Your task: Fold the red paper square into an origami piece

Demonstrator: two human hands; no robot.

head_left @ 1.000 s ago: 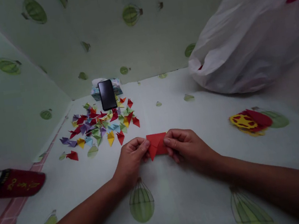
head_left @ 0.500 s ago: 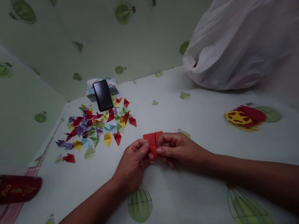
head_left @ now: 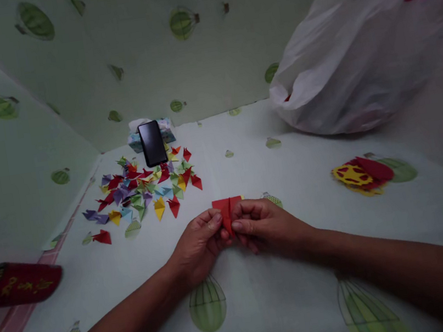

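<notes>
Both of my hands meet over the middle of the table and pinch one small folded red paper [head_left: 226,208]. My left hand [head_left: 198,244] grips its left side with thumb and fingers curled. My right hand [head_left: 264,225] grips the right side, knuckles up. The two thumbs nearly touch, and only the top of the paper shows above them. A pile of several small folded paper pieces [head_left: 145,185] in red, yellow, green, blue and purple lies beyond my left hand.
A black phone [head_left: 152,142] leans on a tissue box [head_left: 166,127] at the back. A big white plastic bag [head_left: 358,51] fills the back right. A stack of red and yellow paper [head_left: 362,174] lies at right. A dark red can [head_left: 16,282] lies at far left.
My hands have drawn together. The red paper, first spread wide between them, is now folded narrower with only its top showing. The view has shifted slightly.
</notes>
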